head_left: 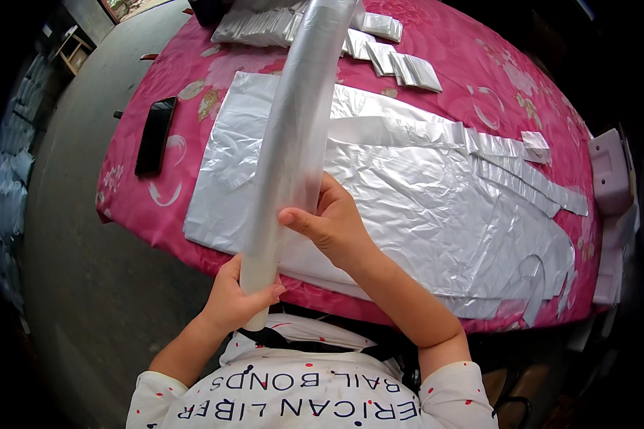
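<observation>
A long roll of translucent plastic film point(293, 121) slants up across the view, from just in front of my body toward the far side of the table. Near its lower end, my left hand point(242, 294) is closed around it, thumb across the front. Higher up, my right hand point(330, 223) grips its right side, with the thumb on the front and the other fingers mostly hidden behind. Beneath the roll lies a flat stack of silvery plastic sheets point(422, 207), shaped like disposable aprons, with loose strap-like strips point(529, 179) at the right.
A pink flowered cloth point(472, 79) covers the table. Small folded plastic packets point(257, 27) lie in rows at the far side, several more point(415, 71) beside them. A black phone point(156, 136) rests at the left. White plastic pieces point(610, 214) stand at the right edge.
</observation>
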A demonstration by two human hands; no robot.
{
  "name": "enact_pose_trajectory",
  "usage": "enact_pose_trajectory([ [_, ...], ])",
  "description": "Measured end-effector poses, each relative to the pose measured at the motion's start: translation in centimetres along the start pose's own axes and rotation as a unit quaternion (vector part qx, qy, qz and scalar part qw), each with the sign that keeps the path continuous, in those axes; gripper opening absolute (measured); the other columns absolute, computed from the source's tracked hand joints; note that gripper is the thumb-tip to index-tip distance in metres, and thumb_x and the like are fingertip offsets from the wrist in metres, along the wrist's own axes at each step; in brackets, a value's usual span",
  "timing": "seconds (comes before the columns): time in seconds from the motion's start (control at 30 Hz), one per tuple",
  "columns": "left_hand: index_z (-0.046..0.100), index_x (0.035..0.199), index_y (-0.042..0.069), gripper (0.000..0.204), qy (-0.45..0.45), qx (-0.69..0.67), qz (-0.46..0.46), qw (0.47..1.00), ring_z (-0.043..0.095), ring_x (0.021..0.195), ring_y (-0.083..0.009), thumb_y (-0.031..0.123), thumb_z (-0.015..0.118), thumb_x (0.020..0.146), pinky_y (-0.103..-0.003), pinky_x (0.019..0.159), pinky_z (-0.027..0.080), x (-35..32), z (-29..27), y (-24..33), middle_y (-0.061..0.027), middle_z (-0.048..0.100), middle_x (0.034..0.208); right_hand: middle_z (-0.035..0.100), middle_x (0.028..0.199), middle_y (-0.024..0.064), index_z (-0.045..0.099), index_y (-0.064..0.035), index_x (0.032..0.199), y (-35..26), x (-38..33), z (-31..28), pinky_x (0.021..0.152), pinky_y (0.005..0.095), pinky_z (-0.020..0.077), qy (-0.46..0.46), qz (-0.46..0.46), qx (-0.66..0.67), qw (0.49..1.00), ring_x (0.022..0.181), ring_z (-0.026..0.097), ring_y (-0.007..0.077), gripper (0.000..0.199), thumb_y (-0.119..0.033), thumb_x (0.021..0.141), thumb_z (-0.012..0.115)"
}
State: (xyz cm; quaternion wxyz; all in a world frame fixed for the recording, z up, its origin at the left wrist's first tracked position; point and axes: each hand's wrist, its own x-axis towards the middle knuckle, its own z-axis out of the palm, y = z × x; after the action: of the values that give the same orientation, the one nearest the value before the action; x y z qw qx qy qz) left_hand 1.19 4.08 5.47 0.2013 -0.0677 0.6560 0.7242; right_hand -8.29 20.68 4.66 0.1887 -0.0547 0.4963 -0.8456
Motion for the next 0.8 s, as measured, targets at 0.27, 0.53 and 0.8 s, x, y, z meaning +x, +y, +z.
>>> enact_pose_trajectory([
  [0.27,0.053,0.103,0.001,0.033,-0.052,-0.067,-0.013,0.996,0.057,0.065,-0.0102,0.008,0.07,0.075,-0.026,0.061,0.048,0.4,0.9,1.2,-0.0039,0.059,0.078,0.059,0.079,-0.0022,0.056,-0.0025,0.113,-0.8,-1.3,-2.8,0.066,0.0188,0.0468,-0.066,0.033,-0.011,0.997,0.073,0.055,0.0027,0.047,-0.006,0.071,0.078],
  [0.53,0.051,0.11,0.0,0.047,-0.257,-0.163,-0.051,0.951,0.059,0.07,-0.0133,0.016,0.074,0.072,-0.027,0.062,0.05,1.1,0.8,1.8,-0.0068,0.058,0.08,0.065,0.093,0.0041,0.063,-0.0008,0.101,-2.1,-2.6,-3.2,0.077,0.0247,0.0495,-0.174,0.055,0.08,0.98,0.084,0.06,0.0095,0.032,-0.002,0.072,0.076],
  [0.8,0.052,0.114,-0.003,0.065,-0.216,-0.28,-0.035,0.935,0.065,0.079,-0.0241,0.035,0.079,0.069,-0.034,0.069,0.054,1.5,1.0,0.0,-0.0156,0.062,0.091,0.066,0.092,0.0057,0.064,-0.001,0.097,-2.8,-3.2,-3.1,0.075,0.0255,0.0495,-0.18,0.044,0.076,0.98,0.082,0.061,0.01,0.03,-0.002,0.07,0.077],
])
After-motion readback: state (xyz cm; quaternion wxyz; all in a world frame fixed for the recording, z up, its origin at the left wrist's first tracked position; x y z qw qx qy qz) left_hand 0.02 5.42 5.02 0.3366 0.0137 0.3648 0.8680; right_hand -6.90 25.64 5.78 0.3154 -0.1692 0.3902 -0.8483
